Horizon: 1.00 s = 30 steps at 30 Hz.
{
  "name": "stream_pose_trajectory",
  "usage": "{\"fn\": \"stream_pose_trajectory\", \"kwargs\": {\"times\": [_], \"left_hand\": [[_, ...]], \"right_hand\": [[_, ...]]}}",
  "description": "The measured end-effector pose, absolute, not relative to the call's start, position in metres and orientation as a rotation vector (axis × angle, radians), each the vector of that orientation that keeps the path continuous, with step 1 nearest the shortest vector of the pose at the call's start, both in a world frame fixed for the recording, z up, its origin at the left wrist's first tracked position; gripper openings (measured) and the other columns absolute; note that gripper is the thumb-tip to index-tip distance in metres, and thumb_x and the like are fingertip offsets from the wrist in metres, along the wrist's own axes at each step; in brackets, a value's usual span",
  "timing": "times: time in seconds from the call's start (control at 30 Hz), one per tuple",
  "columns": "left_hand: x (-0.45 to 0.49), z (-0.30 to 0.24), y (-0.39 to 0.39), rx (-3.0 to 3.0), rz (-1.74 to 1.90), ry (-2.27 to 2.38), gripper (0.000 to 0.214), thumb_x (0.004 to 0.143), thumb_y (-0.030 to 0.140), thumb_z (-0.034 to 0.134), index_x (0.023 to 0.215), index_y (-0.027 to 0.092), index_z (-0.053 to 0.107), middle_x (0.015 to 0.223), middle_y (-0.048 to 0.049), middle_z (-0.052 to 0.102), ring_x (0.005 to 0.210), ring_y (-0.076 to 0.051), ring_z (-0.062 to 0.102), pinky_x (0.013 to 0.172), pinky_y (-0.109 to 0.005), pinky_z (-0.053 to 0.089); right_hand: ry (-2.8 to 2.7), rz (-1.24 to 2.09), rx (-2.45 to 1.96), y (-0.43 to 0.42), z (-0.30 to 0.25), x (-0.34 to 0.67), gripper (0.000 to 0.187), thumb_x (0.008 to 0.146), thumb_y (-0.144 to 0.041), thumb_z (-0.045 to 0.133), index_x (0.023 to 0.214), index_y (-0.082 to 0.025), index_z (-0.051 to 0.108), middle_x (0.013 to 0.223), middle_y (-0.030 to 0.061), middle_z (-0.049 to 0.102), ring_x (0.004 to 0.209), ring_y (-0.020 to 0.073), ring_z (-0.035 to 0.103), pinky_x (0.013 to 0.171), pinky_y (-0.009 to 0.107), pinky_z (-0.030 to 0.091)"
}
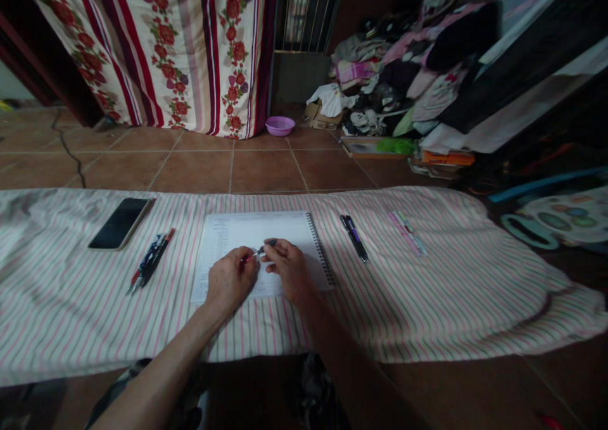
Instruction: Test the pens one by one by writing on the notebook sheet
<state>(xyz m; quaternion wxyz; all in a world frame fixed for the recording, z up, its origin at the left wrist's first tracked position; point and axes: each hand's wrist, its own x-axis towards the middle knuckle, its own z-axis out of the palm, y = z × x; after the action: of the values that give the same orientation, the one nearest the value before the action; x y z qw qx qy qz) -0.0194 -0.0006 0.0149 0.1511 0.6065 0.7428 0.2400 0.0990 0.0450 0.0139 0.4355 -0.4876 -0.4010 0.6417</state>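
Note:
Over an open spiral notebook [266,228], both hands meet at a small pen. My left hand [232,277] is closed around its red end, most of which the fingers hide. My right hand [291,268] pinches the dark end of the pen [270,243], and a thin pale length shows between the hands. Whether the pen is in one piece or apart, I cannot tell. Left of the notebook lies a bunch of several pens [151,260]. To its right are dark pens [354,237] side by side, then pink and pale pens [407,233].
A phone [121,223] lies at the left on the striped cloth [456,290]. Beyond the cloth's far edge are floor tiles, a purple basin [280,126] and a flowered curtain [190,50]. Heaped clothes [403,69] and a patterned plastic seat [565,218] stand to the right.

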Motion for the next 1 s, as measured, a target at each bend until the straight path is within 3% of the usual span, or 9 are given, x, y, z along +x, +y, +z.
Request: {"fn": "stream_pose_trajectory", "kwargs": {"times": [0.7,1.0], "left_hand": [[-0.021,0.018,-0.002,1.885,0.649,2.166,0.021,0.085,0.028,0.042,0.089,0.019,0.061,0.082,-0.0033,0.063,0.075,-0.015,0.057,0.064,-0.023,0.038],[-0.022,0.019,-0.001,1.937,0.605,2.203,0.022,0.086,0.027,0.042,0.091,0.019,0.062,0.083,-0.0044,0.063,0.081,-0.018,0.056,0.067,-0.025,0.039]], "right_hand": [[-1.001,1.506,-1.202,0.058,0.009,0.11,0.03,0.06,-0.032,0.069,0.083,-0.016,0.058,0.069,0.0012,0.063,0.062,0.0154,0.065,0.045,0.021,0.049],[-1.056,1.466,-1.2,0.062,0.012,0.119,0.029,0.065,-0.035,0.064,0.086,-0.015,0.058,0.074,0.0027,0.064,0.065,0.0147,0.065,0.048,0.022,0.049]]}}
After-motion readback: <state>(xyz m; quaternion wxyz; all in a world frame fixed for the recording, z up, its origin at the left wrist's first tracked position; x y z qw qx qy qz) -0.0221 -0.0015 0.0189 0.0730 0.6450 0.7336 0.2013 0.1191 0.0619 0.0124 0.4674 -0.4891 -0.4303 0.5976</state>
